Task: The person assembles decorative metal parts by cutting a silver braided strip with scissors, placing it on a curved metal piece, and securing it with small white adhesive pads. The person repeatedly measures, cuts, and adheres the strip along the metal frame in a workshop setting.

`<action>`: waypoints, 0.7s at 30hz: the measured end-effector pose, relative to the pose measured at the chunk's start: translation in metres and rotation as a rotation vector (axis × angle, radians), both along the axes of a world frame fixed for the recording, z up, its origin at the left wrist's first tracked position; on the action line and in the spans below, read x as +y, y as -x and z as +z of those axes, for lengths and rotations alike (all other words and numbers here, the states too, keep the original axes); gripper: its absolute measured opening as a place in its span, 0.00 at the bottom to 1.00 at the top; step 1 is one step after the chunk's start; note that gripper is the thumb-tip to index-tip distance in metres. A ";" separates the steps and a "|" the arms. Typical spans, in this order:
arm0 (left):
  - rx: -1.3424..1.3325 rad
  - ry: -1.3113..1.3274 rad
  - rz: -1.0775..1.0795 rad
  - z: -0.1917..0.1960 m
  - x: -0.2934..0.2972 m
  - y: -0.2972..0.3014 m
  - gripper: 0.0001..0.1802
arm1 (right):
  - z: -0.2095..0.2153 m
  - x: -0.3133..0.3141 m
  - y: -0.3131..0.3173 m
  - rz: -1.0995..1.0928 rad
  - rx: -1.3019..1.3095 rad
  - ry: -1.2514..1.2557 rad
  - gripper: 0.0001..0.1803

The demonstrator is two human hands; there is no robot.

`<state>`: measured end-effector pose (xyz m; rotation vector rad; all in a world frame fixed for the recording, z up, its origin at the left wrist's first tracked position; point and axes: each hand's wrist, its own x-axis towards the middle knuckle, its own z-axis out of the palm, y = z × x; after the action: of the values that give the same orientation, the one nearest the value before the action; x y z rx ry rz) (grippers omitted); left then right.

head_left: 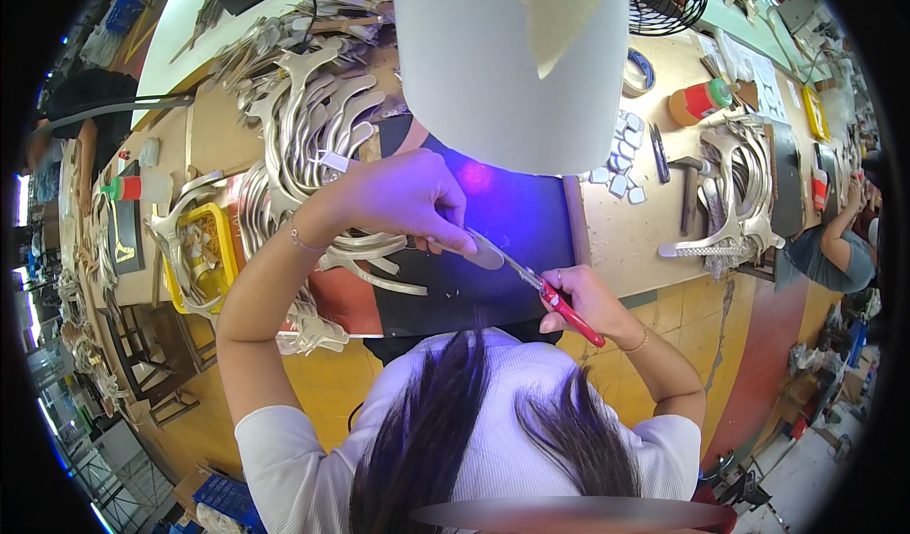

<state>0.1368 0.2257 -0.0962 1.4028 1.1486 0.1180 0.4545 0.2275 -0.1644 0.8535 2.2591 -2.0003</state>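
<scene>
My left hand [422,198] is closed, pinching a pale, flat strap piece [486,253] with a rounded end above the black mat [417,308]. My right hand [592,299] grips the red handles of a pair of scissors [572,318]. The scissors' blades point up and left and meet the edge of the strap piece; whether they are fully closed on it I cannot tell. Left of my left hand lies a big pile of pale metallic shoe-strap pieces [294,145]. A white tag [334,161] sticks out near my left wrist.
A large white lamp shade [512,89] hangs over the mat. At right lie small white pieces [621,155], a hammer [692,198], a bottle [700,103], a tape roll [641,72] and more straps [739,193]. A yellow basket [227,254] stands left. Another person [839,250] sits far right.
</scene>
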 end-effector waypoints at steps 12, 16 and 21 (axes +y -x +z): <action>0.058 -0.043 -0.063 0.002 0.004 -0.004 0.18 | -0.003 -0.019 0.000 -0.143 -0.129 -0.053 0.37; 0.076 -0.064 -0.039 0.003 0.003 -0.002 0.17 | -0.007 -0.016 -0.010 -0.251 0.013 -0.052 0.34; -0.079 -0.086 0.005 0.003 0.001 -0.002 0.15 | -0.004 0.007 -0.035 -0.574 -0.119 -0.148 0.29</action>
<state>0.1392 0.2270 -0.0935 1.4588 1.0925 0.2268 0.4899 0.2343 -0.1686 1.7520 2.2969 -1.8922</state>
